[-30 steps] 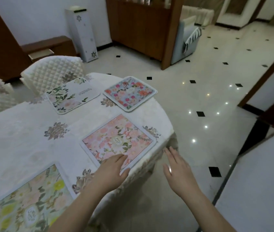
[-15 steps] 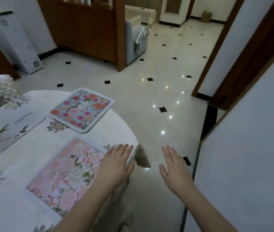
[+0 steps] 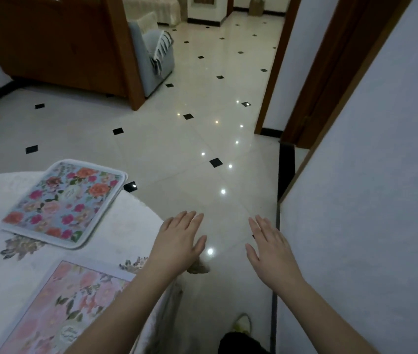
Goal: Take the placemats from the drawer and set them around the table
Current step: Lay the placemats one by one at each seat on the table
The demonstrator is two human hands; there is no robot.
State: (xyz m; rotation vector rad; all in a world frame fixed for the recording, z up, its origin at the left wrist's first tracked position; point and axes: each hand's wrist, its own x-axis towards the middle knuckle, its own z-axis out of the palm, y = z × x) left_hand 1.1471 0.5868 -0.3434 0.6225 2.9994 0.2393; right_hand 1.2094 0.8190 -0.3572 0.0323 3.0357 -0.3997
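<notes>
The pink rectangular placemat printed with pale roses [image 3: 67, 305] lies flat at the near edge of the table, and a small white oval label in its lower part carries a few lines of cursive script, too small and blurred to read. Beyond it, near the table's rounded rim, lies the blue rectangular placemat with red, orange and magenta flowers [image 3: 64, 203]; it has a white border and rounded corners, and a pale medallion at its centre whose writing cannot be made out. The two mats are apart, with bare cloth between them.

The round table under a white, faintly embossed tablecloth [image 3: 123, 226] shows grey-brown flower motifs woven or printed near its edge. Past it spreads a glossy cream tiled floor with small black diamond insets [image 3: 190, 139], spotted with reflections of ceiling lights. A dark wooden partition with a thick post [image 3: 123, 52] stands at the far left, with a grey upholstered armchair draped in a fringed throw [image 3: 154, 52] behind it. A pale wall [image 3: 371, 200] runs close along the right, with brown wooden door frames further back.

The left hand [image 3: 181, 241] hovers palm down just off the table's edge, fingers straight and close together, holding nothing. The right hand [image 3: 270, 247] is held the same way over the floor, fingers straight, thumb out, touching nothing.
</notes>
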